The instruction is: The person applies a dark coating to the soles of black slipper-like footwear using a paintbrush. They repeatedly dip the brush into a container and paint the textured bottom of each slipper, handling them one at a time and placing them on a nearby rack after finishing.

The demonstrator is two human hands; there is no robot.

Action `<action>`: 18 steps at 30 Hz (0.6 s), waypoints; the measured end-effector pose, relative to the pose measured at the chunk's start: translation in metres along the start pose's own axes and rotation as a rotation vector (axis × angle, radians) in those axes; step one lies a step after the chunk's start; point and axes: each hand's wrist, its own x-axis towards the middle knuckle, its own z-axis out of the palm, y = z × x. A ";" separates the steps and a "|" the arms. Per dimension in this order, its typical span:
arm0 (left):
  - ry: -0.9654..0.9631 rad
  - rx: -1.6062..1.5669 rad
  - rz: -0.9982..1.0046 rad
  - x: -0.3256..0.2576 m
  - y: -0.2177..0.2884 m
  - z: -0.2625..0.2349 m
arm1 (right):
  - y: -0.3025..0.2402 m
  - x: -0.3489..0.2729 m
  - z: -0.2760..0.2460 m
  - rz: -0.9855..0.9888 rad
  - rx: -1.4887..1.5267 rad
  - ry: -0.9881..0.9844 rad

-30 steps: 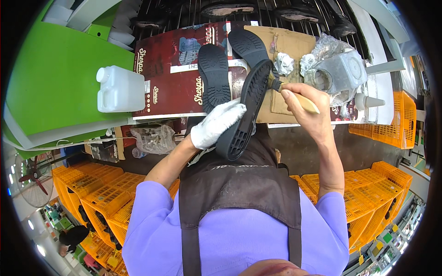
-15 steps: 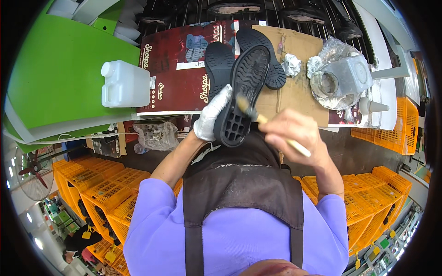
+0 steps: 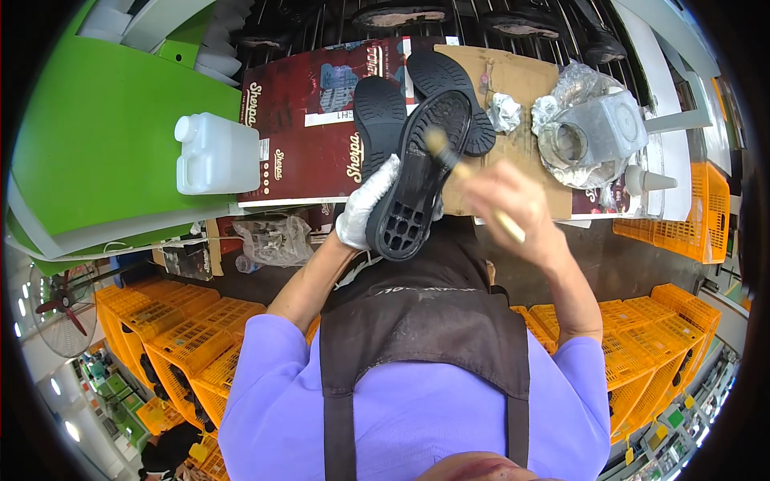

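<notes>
The dark red board [image 3: 309, 152] lies across the work surface, and the sole in hand [image 3: 413, 180] is held at its near right edge, tilted, hollow side up, its gridded heel end toward the wearer's apron [image 3: 425, 321]. The left hand [image 3: 362, 215], in a white glove, grips that sole by its left edge; most of its fingers are lost underneath, with only a scrap of white peeping out on the far side. The bare right hand [image 3: 513, 200], right of the board's printed part, has its fingers closed around the handle of a brush [image 3: 451, 159]. Both are smeared by motion, so I can't make out each finger, nor whether the bristles touch the sole or hang just over it.

Two more soles lie tread up: one [image 3: 379, 120] on the red board, its lower part covered by the held sole, and another [image 3: 439, 76] across the board's right side and the brown card [image 3: 525, 160]. How far the board runs under that card, I can't tell. A white jug [image 3: 218, 154] stands at the board's left edge. Well to its right, a clear container [image 3: 609, 128] sits among crumpled plastic. Beyond its far edge, dark shoes [image 3: 401, 16] on a rack are cut off by the view.
</notes>
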 end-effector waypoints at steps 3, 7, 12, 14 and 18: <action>0.165 -0.013 0.128 0.004 -0.003 0.011 | -0.012 0.005 -0.011 -0.038 0.327 -0.155; -0.118 -0.009 -0.033 -0.005 0.002 0.005 | 0.019 0.016 -0.020 0.018 0.147 -0.006; -0.012 0.074 0.004 -0.003 0.000 0.011 | 0.023 0.012 -0.009 0.088 -0.069 0.127; 0.023 0.192 0.034 -0.003 0.000 0.007 | 0.014 0.008 -0.005 0.152 0.010 0.116; 0.101 0.230 0.105 -0.004 -0.003 0.011 | -0.009 0.013 -0.022 0.642 0.515 0.022</action>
